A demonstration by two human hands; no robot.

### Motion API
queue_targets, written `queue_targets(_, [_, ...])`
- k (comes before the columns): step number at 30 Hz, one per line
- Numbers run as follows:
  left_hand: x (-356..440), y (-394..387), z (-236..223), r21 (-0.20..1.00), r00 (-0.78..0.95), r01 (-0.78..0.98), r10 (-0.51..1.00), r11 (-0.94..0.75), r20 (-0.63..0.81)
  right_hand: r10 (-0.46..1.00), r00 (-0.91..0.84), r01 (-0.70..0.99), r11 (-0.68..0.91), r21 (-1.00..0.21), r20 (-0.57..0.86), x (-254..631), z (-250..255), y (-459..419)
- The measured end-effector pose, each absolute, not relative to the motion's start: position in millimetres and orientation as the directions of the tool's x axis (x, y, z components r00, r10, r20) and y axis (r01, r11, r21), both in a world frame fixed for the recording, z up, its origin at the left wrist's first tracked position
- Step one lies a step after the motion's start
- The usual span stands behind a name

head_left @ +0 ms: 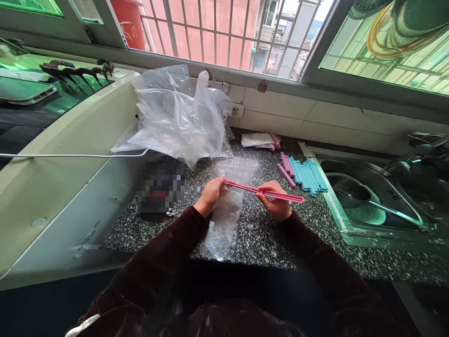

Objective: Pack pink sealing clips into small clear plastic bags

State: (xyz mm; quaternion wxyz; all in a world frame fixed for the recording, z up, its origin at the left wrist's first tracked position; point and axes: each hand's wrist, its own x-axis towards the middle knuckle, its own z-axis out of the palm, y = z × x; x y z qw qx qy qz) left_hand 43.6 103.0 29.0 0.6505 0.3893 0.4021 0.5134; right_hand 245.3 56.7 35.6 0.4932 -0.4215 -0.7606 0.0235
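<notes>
- Left grip (211, 194) and right grip (276, 202) are holding the clip (245, 187).
- Apparently they're fitting it over the bag (225, 217).
- Next is likely needing careful alignment.

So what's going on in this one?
The person's left hand holds one end of a long, narrow pink plastic strip; the right hand holds it farther along. It crosses over a thin clear plastic bag on the speckled black-and-white counter. Loose pink strips and turquoise strips lie by the metal sink.
</notes>
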Motion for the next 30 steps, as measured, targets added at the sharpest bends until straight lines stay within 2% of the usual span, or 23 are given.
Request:
queue_targets(3, [42.6,101.5,30.4,0.893,0.225,-0.399,0.966,0.208,-0.125,0.670,-0.120,0.618,0.628,-0.473,0.733,245.2,35.7,55.9])
queue_targets(6, [42.1,99.0,33.7,0.906,0.305,-0.346,0.942,0.244,-0.138,0.660,-0.076,0.617,0.620,-0.484,0.747,249.0,36.5,56.1])
queue_targets(13, [43.3,92.2,39.0,0.928,0.355,-0.294,0.927,0.230,-0.117,0.650,0.120,0.687,0.491,-0.536,0.750,264.6,34.3,63.5])
queue_targets(17, [42.4,89.6,37.8,0.932,0.398,-0.306,0.915,0.196,-0.062,0.727,0.071,0.717,0.439,-0.542,0.683,262.3,24.1,68.2])
queue_targets(24, [40.7,89.5,36.1,0.932,0.411,-0.314,0.911,0.180,-0.038,0.785,-0.084,0.646,0.512,-0.566,0.614,245.2,17.1,64.3])
queue_targets(30, [40.9,88.6,40.8,0.968,0.414,-0.211,0.910,0.137,-0.039,0.783,-0.072,0.604,0.527,-0.598,0.618,242.9,21.4,58.8])
